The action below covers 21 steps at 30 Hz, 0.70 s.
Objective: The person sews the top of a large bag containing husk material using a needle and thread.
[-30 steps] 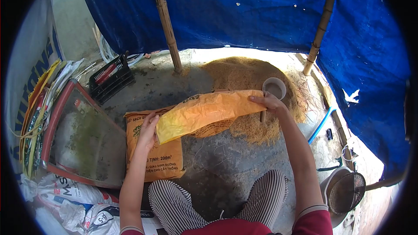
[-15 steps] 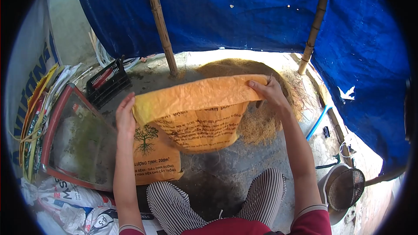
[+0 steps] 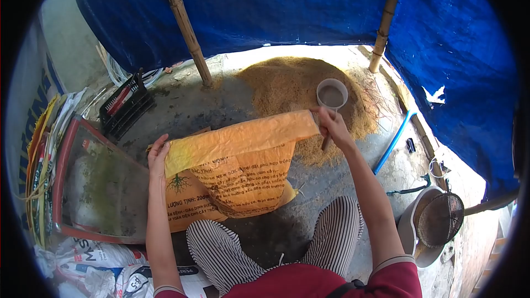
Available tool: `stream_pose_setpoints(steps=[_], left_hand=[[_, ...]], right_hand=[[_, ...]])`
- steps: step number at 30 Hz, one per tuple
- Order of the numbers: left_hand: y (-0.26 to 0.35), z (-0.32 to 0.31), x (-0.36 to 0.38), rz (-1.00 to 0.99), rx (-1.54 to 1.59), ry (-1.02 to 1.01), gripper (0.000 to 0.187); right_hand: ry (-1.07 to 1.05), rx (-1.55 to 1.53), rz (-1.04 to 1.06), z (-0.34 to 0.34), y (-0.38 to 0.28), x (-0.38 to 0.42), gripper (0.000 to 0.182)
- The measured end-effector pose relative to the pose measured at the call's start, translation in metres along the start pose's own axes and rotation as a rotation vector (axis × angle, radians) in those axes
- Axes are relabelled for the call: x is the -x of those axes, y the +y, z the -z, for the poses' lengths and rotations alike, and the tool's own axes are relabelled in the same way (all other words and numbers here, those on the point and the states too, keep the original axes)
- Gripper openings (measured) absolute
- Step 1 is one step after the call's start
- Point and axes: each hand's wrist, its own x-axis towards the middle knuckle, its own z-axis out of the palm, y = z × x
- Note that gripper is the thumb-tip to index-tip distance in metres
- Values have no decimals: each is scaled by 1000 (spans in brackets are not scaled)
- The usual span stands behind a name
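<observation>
Between my hands hangs an orange printed sack (image 3: 248,182) with its top edge folded over in a broad plain band. My left hand (image 3: 158,154) grips the left end of that band, fingers up along its edge. The right end is pinched in my right hand (image 3: 333,127), thumb on top. Behind and below it, a second orange sack (image 3: 187,209) with a tree print lies on the ground, partly covered. The inside of the held sack is hidden from me.
Beyond the sack, a white-rimmed round tub (image 3: 332,94) rests on a heap of brown husk-like grains (image 3: 287,85). A red-framed screen (image 3: 105,187) and a black crate (image 3: 126,105) stand left. A wire sieve (image 3: 440,219) sits right. Bamboo poles (image 3: 185,25) front a blue tarp (image 3: 287,11).
The held sack has come lower and nearer my knees, its lower part now spreading over the ground. The tub on the heap, previously hidden, now shows. Both hands keep their grip.
</observation>
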Motion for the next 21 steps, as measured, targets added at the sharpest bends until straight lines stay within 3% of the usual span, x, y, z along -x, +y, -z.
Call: stream_pose_setpoints(steps=[2,3,5,6,8,9,11,15,21], left_hand=[[1,-3,6,-21,35,-15,24],[2,-3,9,-22,29,-17,24],[5,1,15,-30,46,-40,29],[13,-3,21,-29,41,-39,29],[32,-16,36,-39,8,-240,34],[32,-14,34,-33,7,-237,34],[32,-8,25,-170,-334,-287,38],[29,-3,13,-144,-459,-212,32],[23,11,2,-356,-697,-140,19]], right_hand=[[-93,-212,-200,2,-10,-14,73],[-92,-219,-199,4,-9,-22,73],[-175,67,-245,3,-2,-31,68],[-176,62,-247,-2,-6,-26,68],[-213,231,10,-13,-18,-9,55],[-215,230,3,-12,-17,-9,55],[-285,275,-29,-11,-20,-16,42],[-208,500,18,-13,-14,-21,32],[-96,588,113,-20,-25,-3,21]])
